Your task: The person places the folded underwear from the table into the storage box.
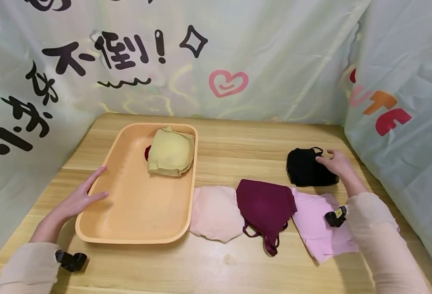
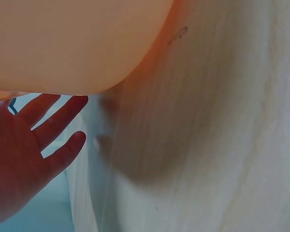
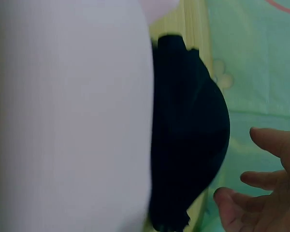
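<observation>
the left hand (image 1: 77,200) is at the left of the head view, at the left rim of the orange tray (image 1: 138,208), its thumb and fingers spread apart and gripping nothing. in the left wrist view its fingers stretch out along the tray's edge; how firmly they touch it, i can't tell. the right hand (image 1: 340,165) is at the right of the head view, over the right part of the black garment (image 1: 304,168), with loose fingers and nothing in its grip. whether a fingertip touches the cloth, i can't tell. the black garment lies right of centre, a thin strap looping up at its top edge.

in the tray's upper right corner sits a folded yellow garment (image 1: 169,151), with a bit of dark red cloth (image 1: 147,153) peeking out at its left. from lower centre to lower right, a pale pink garment (image 1: 217,212), a burgundy garment (image 1: 265,206) and a lilac garment (image 1: 316,224) lie in a row on the wooden table (image 1: 234,151). a printed sheet (image 1: 282,61) hangs across the top.
</observation>
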A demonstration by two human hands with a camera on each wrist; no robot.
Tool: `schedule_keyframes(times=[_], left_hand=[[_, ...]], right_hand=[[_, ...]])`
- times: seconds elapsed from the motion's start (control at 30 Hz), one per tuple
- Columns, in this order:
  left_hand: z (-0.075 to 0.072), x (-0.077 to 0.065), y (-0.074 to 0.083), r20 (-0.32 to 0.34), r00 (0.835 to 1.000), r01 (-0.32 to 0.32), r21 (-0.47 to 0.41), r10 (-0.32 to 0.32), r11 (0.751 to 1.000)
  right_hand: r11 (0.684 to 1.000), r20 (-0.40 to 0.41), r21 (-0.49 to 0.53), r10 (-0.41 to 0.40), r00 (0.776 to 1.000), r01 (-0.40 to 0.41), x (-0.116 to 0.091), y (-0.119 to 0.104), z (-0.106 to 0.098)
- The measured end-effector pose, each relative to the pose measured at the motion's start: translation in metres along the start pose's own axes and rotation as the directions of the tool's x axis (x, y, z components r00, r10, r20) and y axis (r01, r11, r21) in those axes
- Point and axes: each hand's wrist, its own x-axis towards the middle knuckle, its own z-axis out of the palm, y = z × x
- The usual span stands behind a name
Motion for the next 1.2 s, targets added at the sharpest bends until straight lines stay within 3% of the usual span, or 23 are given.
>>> schedule_keyframes(times=[0.37, 0.53, 0.8, 0.93, 1.2], left_hand=[[0.0, 0.001, 0.003, 0.005, 1.0, 0.009, -0.002, -0.009, 1.0], [0.001, -0.001, 0.002, 0.003, 1.0, 0.015, 0.002, -0.015, 1.0], [-0.001, -0.002, 0.004, 0.001, 1.0, 0.007, -0.008, -0.007, 1.0], [-0.001, -0.002, 0.004, 0.0, 1.0, 0.006, -0.011, -0.006, 1.0], [0.0, -0.001, 0.003, 0.001, 1.0, 0.005, 0.001, -0.005, 1.0]], right_hand=[[0.994, 0.148, -0.088, 0.079, 0.986, -0.066, 0.009, 0.006, -0.006], [0.99, 0.261, -0.121, 0.096, 0.961, -0.066, 0.013, 0.009, 0.0], [0.991, 0.359, -0.042, 0.131, 0.924, -0.125, 0.018, 0.0, 0.006], [0.991, 0.368, -0.063, 0.132, 0.92, -0.117, 0.021, -0.003, 0.008], [0.989, 0.277, -0.129, 0.108, 0.955, -0.074, 0.022, -0.005, 0.011]])
